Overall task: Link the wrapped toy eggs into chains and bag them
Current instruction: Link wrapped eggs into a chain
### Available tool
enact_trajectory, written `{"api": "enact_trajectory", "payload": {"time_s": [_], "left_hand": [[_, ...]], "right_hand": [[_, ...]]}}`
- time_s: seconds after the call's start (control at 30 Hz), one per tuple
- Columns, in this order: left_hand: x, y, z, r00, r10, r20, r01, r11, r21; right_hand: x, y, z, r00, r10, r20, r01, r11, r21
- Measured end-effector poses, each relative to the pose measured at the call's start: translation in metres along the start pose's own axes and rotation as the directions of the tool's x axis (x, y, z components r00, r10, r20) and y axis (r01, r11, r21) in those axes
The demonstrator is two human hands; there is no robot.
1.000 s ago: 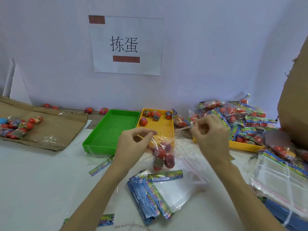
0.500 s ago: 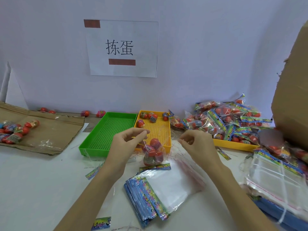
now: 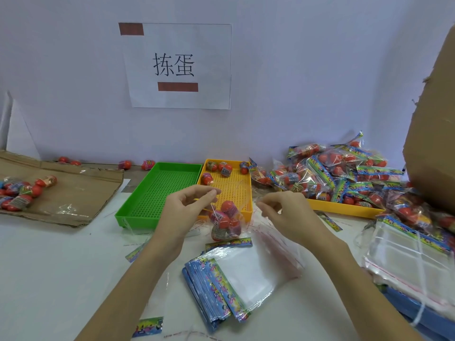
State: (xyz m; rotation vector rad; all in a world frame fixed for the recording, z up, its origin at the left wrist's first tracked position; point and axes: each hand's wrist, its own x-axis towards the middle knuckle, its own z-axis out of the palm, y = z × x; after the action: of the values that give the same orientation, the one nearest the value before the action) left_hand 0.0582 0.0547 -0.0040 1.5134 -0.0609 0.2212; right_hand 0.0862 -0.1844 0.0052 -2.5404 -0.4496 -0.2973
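Left hand (image 3: 187, 209) raised over the white table (image 3: 49, 279), thumb and forefinger pinching the top edge of a clear bag (image 3: 225, 219) near frame centre. Inside that bag, a cluster of wrapped toy eggs (image 3: 222, 223), red with printed labels, hanging just below the pinch and in front of the near rim of the small yellow tray (image 3: 234, 190). Right hand (image 3: 283, 212) at 3 o'clock from the bag, fingers curled, thumb and forefinger pinched together at the bag's other side; whether film or a thin strip sits between them cannot be told. At 6 o'clock from the hanging bag, a fanned stack of empty bags (image 3: 226, 281) with colourful header strips, lying flat on the table. At 9 o'clock from the yellow tray and touching it, a green perforated tray (image 3: 157, 193). A few loose eggs (image 3: 219, 169) at the far end of the yellow tray. At 2 o'clock, a heap of filled bags (image 3: 332, 173) on a larger yellow tray (image 3: 342, 209). At 9 o'clock far left, more eggs (image 3: 22, 193) on flattened cardboard (image 3: 73, 193). At 12 o'clock on the wall, a paper sign (image 3: 177, 66).
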Motion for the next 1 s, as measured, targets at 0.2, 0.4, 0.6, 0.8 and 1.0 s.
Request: {"api": "enact_trajectory", "payload": {"time_s": [0.2, 0.4, 0.6, 0.8, 1.0], "left_hand": [[0.001, -0.002, 0.000, 1.000, 0.000, -0.013, 0.000, 1.000, -0.004], [0.006, -0.003, -0.004, 0.991, -0.055, 0.122, 0.061, 0.997, -0.040], [0.005, -0.006, -0.009, 0.985, 0.009, 0.172, -0.025, 0.996, 0.091], [0.006, -0.004, -0.006, 0.997, -0.072, -0.006, 0.070, 0.977, -0.200], [0.003, 0.000, -0.003, 0.993, -0.112, 0.029, 0.116, 0.953, -0.279]], "right_hand": [[0.001, -0.009, 0.007, 1.000, -0.002, 0.004, 0.000, 0.937, 0.348], [-0.003, -0.014, 0.019, 0.992, 0.125, 0.017, -0.104, 0.734, 0.671], [-0.002, -0.015, 0.017, 0.981, 0.175, 0.078, -0.174, 0.644, 0.745], [-0.003, -0.016, 0.001, 0.993, 0.053, 0.103, -0.114, 0.606, 0.787], [-0.002, -0.017, 0.001, 0.991, 0.055, 0.120, -0.132, 0.466, 0.875]]}}
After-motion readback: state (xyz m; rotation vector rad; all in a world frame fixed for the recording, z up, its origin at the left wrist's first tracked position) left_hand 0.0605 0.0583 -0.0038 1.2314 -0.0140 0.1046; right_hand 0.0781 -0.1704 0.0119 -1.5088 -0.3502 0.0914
